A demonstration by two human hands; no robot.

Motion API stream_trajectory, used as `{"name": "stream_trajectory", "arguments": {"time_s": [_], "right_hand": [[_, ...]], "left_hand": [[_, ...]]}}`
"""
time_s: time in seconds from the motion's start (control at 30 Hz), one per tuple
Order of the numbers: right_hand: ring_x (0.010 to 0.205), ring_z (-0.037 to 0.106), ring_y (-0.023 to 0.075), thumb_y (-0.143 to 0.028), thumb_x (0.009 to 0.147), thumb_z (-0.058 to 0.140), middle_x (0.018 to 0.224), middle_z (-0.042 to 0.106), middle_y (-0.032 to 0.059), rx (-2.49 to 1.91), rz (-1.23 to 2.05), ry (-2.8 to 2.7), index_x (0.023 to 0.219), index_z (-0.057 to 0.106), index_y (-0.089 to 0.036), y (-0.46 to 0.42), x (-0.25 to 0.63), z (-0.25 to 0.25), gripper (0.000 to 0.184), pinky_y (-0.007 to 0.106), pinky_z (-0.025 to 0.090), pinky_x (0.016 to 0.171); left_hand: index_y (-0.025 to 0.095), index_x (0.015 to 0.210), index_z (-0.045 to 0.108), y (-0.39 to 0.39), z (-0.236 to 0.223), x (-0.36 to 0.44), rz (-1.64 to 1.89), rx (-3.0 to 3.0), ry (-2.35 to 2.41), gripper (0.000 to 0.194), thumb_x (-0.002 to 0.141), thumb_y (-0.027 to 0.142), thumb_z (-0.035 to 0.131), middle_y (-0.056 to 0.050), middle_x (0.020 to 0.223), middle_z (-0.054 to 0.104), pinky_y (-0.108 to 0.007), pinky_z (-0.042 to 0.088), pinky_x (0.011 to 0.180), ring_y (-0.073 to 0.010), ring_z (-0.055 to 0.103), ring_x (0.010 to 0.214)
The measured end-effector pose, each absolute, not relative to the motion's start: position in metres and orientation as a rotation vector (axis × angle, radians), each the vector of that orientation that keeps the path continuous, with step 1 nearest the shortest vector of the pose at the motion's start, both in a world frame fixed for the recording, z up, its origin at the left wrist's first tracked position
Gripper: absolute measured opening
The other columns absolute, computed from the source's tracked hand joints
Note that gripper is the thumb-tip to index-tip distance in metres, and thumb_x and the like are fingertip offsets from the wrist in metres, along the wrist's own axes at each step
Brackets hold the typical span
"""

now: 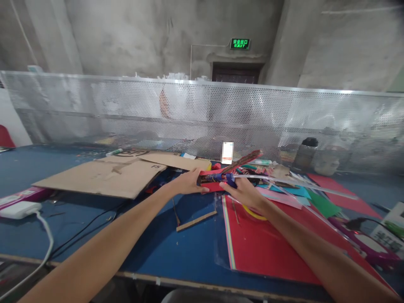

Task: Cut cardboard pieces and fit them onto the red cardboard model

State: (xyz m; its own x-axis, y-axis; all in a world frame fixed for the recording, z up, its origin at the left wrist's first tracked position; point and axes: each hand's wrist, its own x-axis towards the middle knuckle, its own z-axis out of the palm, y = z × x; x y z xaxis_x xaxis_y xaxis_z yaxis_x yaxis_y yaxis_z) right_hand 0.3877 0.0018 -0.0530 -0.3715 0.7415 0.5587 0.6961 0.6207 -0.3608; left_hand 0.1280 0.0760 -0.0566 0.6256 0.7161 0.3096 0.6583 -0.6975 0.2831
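Note:
My left hand is closed on the left end of a small red card construction, thumb below and fingers above. From its right side a brown strip with a red edge slants up to the right. My right hand is wrapped round a blue hot glue gun, its nose pointing left at the red card. A long clear glue stick runs out of the gun's back to the right. Whether the nozzle touches the card cannot be made out. Below lies a thin cardboard strip on the blue table.
Flat cardboard sheets lie at left. Red paper in a clear sleeve lies under my right arm, with a yellow ring. Coloured papers and a dark-capped bottle are at right. A perforated metal screen stands behind.

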Motion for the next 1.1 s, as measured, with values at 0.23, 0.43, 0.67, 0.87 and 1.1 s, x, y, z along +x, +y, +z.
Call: {"name": "stream_trajectory", "arguments": {"time_s": [0.23,0.43,0.67,0.87,1.1], "right_hand": [[0.094,0.069,0.0258,-0.045,0.099,0.052,0.100,0.075,0.0086,-1.067,0.051,-2.175,0.108,0.071,-0.016,0.002,0.385,-0.052,0.035,0.034,0.050,0.085],[0.099,0.070,0.0285,-0.045,0.101,0.051,0.101,0.076,0.0127,-1.175,-0.124,-2.192,0.104,0.071,-0.016,-0.001,0.381,-0.055,0.036,0.035,0.049,0.086],[0.095,0.071,0.0275,-0.047,0.102,0.049,0.095,0.076,0.0121,-1.316,-0.292,-2.227,0.098,0.071,-0.017,-0.002,0.376,-0.059,0.037,0.033,0.048,0.082],[0.095,0.072,0.0284,-0.051,0.103,0.048,0.095,0.077,0.0128,-1.296,-0.293,-2.232,0.098,0.072,-0.017,-0.003,0.376,-0.057,0.042,0.034,0.048,0.083],[0.094,0.072,0.0295,-0.054,0.101,0.048,0.095,0.077,0.0140,-1.346,-0.319,-2.205,0.099,0.073,-0.017,0.000,0.375,-0.059,0.044,0.034,0.049,0.081]], "left_hand": [[0.020,0.132,0.048,0.072,-0.054,0.129,0.483,2.733,1.228,0.080,0.077,0.077,0.063,-0.017,0.132,0.061,-0.041,0.049,0.090,-0.0363,0.064,0.114],[0.021,0.134,0.047,0.072,-0.054,0.129,0.469,2.719,1.241,0.082,0.076,0.078,0.062,-0.017,0.133,0.060,-0.043,0.049,0.089,-0.0369,0.065,0.112],[0.020,0.135,0.046,0.069,-0.052,0.129,0.450,2.728,1.236,0.084,0.077,0.079,0.061,-0.018,0.134,0.060,-0.043,0.050,0.087,-0.0373,0.066,0.111],[0.021,0.138,0.045,0.069,-0.051,0.129,0.459,2.724,1.231,0.085,0.077,0.078,0.062,-0.018,0.137,0.059,-0.043,0.049,0.090,-0.0376,0.065,0.114],[0.019,0.139,0.045,0.067,-0.050,0.130,0.471,2.718,1.208,0.084,0.078,0.074,0.065,-0.019,0.139,0.057,-0.043,0.049,0.093,-0.0378,0.063,0.117]]}}
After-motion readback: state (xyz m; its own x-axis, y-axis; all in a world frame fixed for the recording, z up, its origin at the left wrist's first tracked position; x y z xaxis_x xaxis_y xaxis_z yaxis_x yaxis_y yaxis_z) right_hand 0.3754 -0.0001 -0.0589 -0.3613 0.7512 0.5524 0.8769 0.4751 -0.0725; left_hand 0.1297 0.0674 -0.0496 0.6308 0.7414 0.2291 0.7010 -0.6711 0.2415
